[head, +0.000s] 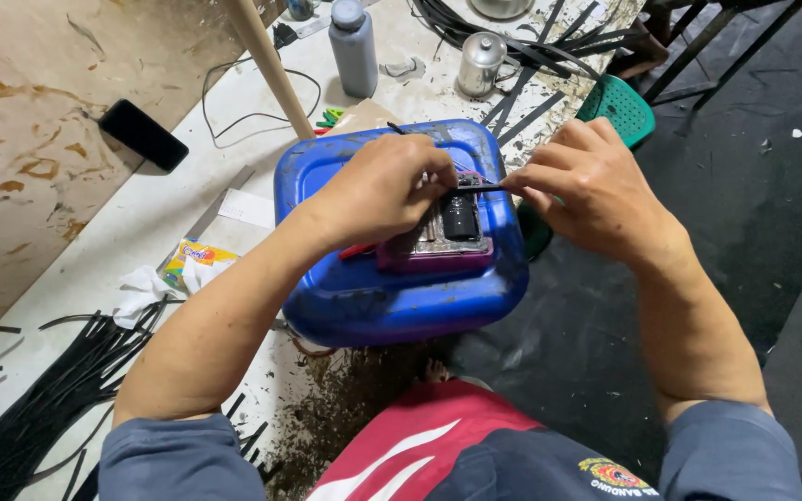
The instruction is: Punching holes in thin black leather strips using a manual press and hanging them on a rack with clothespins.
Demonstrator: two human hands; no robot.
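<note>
Our left hand [387, 190] and right hand [587, 190] both pinch the thin black strip [477, 188]; we keep it taut over the blue jerrycan [401, 297]

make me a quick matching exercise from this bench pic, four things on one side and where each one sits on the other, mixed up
Things:
1. black phone
2. grey bottle
3. metal pot
4. green stool

Places:
A. right of the bench, on the dark floor
B. far left, on the stained board
C. back of the bench, just left of the metal pot
D. back of the bench, beside black strips

Pairs: 1-B, 2-C, 3-D, 4-A
</note>
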